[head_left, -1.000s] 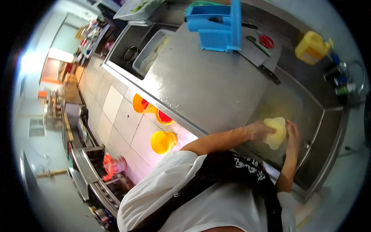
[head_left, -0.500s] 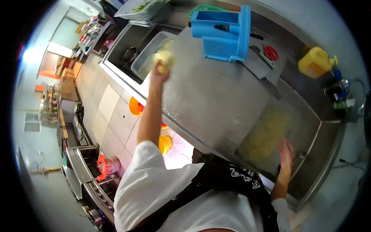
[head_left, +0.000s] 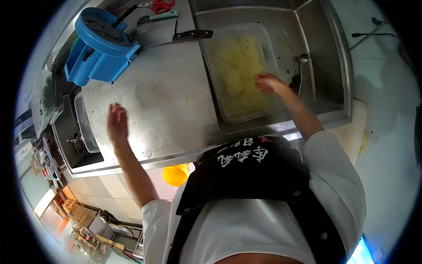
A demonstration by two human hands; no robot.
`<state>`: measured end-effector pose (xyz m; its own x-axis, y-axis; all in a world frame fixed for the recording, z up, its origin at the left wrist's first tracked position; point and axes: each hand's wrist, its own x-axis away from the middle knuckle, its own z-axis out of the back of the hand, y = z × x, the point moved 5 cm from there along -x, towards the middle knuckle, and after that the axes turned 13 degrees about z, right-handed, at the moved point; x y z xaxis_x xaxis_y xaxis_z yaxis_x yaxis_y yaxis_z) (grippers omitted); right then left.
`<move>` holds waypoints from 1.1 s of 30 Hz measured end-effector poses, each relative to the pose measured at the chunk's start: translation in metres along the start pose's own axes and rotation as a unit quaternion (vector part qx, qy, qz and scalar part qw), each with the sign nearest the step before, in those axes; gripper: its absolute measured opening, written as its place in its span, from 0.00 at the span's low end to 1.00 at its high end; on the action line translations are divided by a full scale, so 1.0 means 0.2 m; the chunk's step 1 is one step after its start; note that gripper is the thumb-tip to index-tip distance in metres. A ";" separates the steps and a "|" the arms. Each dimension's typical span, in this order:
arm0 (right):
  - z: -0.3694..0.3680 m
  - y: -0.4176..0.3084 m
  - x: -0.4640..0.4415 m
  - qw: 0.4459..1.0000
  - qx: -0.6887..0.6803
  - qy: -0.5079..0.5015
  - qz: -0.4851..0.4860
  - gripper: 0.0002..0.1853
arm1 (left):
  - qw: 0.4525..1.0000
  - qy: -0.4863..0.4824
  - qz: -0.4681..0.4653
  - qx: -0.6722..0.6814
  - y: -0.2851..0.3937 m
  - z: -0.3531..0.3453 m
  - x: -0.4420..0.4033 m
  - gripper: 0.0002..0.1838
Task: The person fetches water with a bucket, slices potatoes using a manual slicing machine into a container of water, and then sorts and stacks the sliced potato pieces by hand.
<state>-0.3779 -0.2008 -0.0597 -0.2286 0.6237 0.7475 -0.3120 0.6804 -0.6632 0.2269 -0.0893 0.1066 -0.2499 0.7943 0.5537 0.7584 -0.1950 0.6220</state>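
Over the left part of the steel counter (head_left: 162,103), my left hand (head_left: 117,123) is held out with its fingers extended, a little blurred, and nothing shows in it. My right hand (head_left: 267,82) is above the clear plastic tub (head_left: 228,118), fingers loosely bent and apart, with nothing visible in them. Pale yellow pieces that look like peeled potatoes (head_left: 237,66) lie in the tub, seemingly in water. The tub stands in the right sink basin (head_left: 323,83).
A blue hand-crank slicer (head_left: 103,53) stands at the counter's back left. Near it lie a knife (head_left: 192,35), a green-handled peeler (head_left: 157,16) and red scissors (head_left: 162,5). Another tub (head_left: 83,123) sits in the left basin. A ladle (head_left: 302,59) rests right of the potatoes.
The yellow potato-like pieces held in my left hand are gone from it. My view has swung right; my left hand is now over the counter, my right hand above the potato tub.
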 end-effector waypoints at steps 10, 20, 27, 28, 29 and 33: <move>-0.46 0.19 -0.32 0.947 0.275 -0.118 0.117 0.26 | 0.978 -0.019 0.148 -0.145 -0.88 -0.76 0.33 0.18; -0.44 -0.09 -0.03 0.976 -0.129 -0.158 0.081 0.21 | 0.926 -0.124 0.286 -0.212 -1.25 -1.15 0.36 0.23; -0.24 -0.42 0.31 0.956 -0.170 -0.195 0.137 0.15 | 0.913 -0.069 0.340 -0.215 -1.48 -1.23 0.35 0.27; -0.25 -0.45 0.35 0.959 -0.159 -0.188 0.139 0.15 | 0.918 -0.089 0.349 -0.165 -1.53 -1.23 0.31 0.26; -0.25 -0.45 0.35 0.960 -0.112 -0.189 0.172 0.15 | 0.920 -0.109 0.359 -0.116 -1.58 -1.21 0.28 0.25; -0.25 -0.48 0.39 0.953 0.039 -0.112 0.278 0.14 | 0.934 -0.108 0.315 -0.130 -1.68 -1.08 0.19 0.17</move>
<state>-0.3196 -0.1984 0.0615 -0.5673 0.7760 0.2757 -0.1508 0.2313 -0.9611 -0.1673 -0.1179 0.0371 0.3444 0.5670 0.7483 0.5346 -0.7736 0.3402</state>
